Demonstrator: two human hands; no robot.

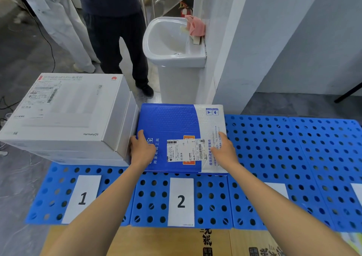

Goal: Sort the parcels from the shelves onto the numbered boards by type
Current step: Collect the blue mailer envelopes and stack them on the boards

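A blue and white padded mailer [176, 124] with a shipping label lies flat on the blue perforated board [211, 197] marked 2 [181, 201]. My left hand [142, 150] rests on its near left part, thumb on top and fingers at the left edge. My right hand [225, 150] lies flat on its near right part, fingers straight. On the board marked 1 [83, 198], white cartons [64, 107] sit stacked to the left, touching the mailer's side.
More blue boards [303, 158] stretch to the right, with partly seen white labels. A white sink [172, 46] on a pedestal stands behind the mailer, beside a white pillar. Two people's legs [115, 40] stand at the back left. Flattened cardboard [156, 242] lies in front.
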